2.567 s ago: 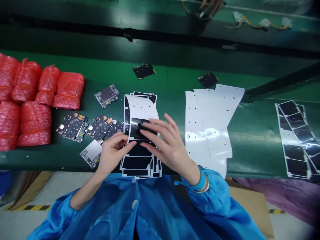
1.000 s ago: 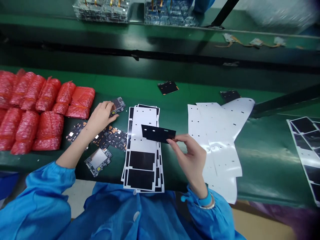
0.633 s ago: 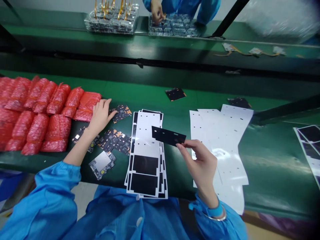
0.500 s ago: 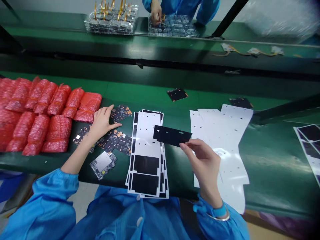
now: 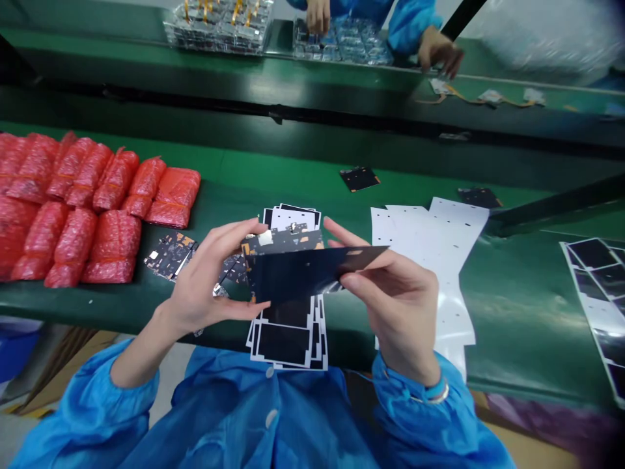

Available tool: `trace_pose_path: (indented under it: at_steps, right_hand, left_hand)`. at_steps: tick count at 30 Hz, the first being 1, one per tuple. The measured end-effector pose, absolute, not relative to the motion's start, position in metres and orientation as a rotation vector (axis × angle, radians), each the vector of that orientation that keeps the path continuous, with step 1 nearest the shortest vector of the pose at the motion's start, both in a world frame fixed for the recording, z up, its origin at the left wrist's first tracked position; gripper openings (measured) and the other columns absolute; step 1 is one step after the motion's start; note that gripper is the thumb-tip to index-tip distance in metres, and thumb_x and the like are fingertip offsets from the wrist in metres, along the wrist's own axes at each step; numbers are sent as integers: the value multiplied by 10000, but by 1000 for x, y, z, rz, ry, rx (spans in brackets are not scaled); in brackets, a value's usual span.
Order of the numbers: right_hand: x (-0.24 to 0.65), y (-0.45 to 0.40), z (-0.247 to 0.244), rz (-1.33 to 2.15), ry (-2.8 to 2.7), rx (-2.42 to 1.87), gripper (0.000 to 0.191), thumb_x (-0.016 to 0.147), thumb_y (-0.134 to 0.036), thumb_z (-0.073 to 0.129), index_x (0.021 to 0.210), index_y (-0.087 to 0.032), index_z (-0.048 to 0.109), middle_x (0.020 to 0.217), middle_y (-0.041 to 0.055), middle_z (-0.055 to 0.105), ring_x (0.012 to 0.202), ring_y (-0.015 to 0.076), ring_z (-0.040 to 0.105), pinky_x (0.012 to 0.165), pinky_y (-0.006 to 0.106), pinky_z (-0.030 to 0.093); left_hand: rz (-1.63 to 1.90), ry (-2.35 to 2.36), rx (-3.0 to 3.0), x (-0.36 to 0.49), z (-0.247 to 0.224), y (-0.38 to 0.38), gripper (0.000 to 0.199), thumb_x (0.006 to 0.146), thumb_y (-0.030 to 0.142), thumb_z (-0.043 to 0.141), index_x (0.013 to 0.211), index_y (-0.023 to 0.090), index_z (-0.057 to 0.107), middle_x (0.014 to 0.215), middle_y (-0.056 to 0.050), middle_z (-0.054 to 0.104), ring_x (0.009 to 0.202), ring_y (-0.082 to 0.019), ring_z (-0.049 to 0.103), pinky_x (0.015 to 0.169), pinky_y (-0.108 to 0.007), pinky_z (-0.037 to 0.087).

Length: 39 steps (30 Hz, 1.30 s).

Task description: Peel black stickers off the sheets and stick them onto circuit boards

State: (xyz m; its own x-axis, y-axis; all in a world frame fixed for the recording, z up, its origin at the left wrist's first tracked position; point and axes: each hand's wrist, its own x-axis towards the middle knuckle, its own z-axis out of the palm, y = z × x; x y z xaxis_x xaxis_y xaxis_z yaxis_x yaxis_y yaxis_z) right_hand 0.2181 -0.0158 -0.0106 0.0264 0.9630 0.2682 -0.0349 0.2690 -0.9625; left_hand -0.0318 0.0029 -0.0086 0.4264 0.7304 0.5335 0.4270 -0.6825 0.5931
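My left hand (image 5: 209, 280) was clenched around a circuit board (image 5: 282, 242), its fingers wrapped about the board's edge. My right hand (image 5: 396, 296) was grasping a black film strip (image 5: 297, 273) by its far end, pinched between thumb and fingers. The strip ran across to the board and seemed to lie against its underside, though my left fingers and the angle hid exactly how they met. Both hands held these up above a stack of white-backed sheets with black pads (image 5: 288, 339), on the green table (image 5: 273, 176).

To work well here, I had to keep my fingers to the strip's end, off its face, and hold its edge square to the board's.

To my right lay loose white liner sheets (image 5: 454, 273); to my left, red bubble-wrapped bundles (image 5: 173, 205) and a loose board (image 5: 170, 255). Across the way, a co-worker's hand (image 5: 317, 16) was at a tray of boards (image 5: 342, 40).
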Motion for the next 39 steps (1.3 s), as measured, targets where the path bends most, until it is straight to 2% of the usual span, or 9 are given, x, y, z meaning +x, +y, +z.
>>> trace_pose_path:
  at_steps: [2,4,6,7,13,17,23,30,39]
  right_hand:
    - [212,-18,-4,985,-1361,-980,115,832,-212,804,786,-269,716,892,-3,790,1161,289,717,1000,481,575]
    - [212,-20,0,929,-1437,-1022,135,818,-164,809,808,-267,722,839,-16,774,916,221,754,827,379,606]
    - [214,-23,2,880,-1505,-1060,140,816,-150,809,824,-262,725,781,-25,744,731,161,697,680,309,564]
    - [216,-25,3,867,-1527,-1070,137,819,-148,807,825,-257,724,765,-26,731,700,145,672,646,292,541]
    - [223,-33,7,953,-1473,-1045,184,817,-74,783,809,-238,702,753,-40,675,636,105,673,562,225,566]
    - [224,-35,9,1014,-1443,-1024,209,815,-46,770,839,-243,708,776,-46,683,639,98,697,586,212,623]
    - [226,-34,11,908,-1503,-1046,217,794,-52,792,800,-242,690,721,-61,671,644,66,627,564,149,561]
    - [228,-33,11,930,-1500,-1052,198,807,-66,782,798,-242,692,733,-57,657,644,63,622,558,147,550]
    - [229,-36,8,976,-1455,-1067,168,807,-82,791,800,-236,725,733,-41,672,651,79,657,559,167,563]
  left_hand:
    - [1145,949,2220,-29,-6,1,929,772,394,852,1551,340,349,1380,-88,629,1263,-277,618,986,-412,601]
    - [1142,949,2155,-30,-7,2,967,751,380,873,1556,363,337,1401,-84,624,1272,-283,619,959,-403,613]
    - [1166,893,2163,-32,-8,3,1027,706,377,905,1560,355,335,1393,-87,636,1265,-291,628,939,-407,623]
    - [1188,854,2175,-33,-9,3,1056,682,381,919,1562,344,337,1389,-89,641,1266,-294,628,924,-402,629]
    - [1174,855,2117,-34,-11,0,1077,656,337,938,1557,379,349,1397,-67,643,1283,-298,616,913,-403,639]
    - [1182,848,2112,-32,-9,-1,1080,634,341,951,1546,381,373,1389,-56,647,1278,-290,622,914,-381,638]
    - [1152,816,2081,-33,-8,0,1042,666,315,935,1540,411,375,1410,-46,633,1300,-297,604,941,-419,634]
    - [1100,830,2052,-32,-9,0,972,723,345,898,1536,423,373,1432,-39,617,1330,-300,580,951,-436,629]
    - [1074,832,2075,-32,-11,5,938,716,402,896,1513,430,402,1439,-21,608,1316,-293,587,903,-388,640]
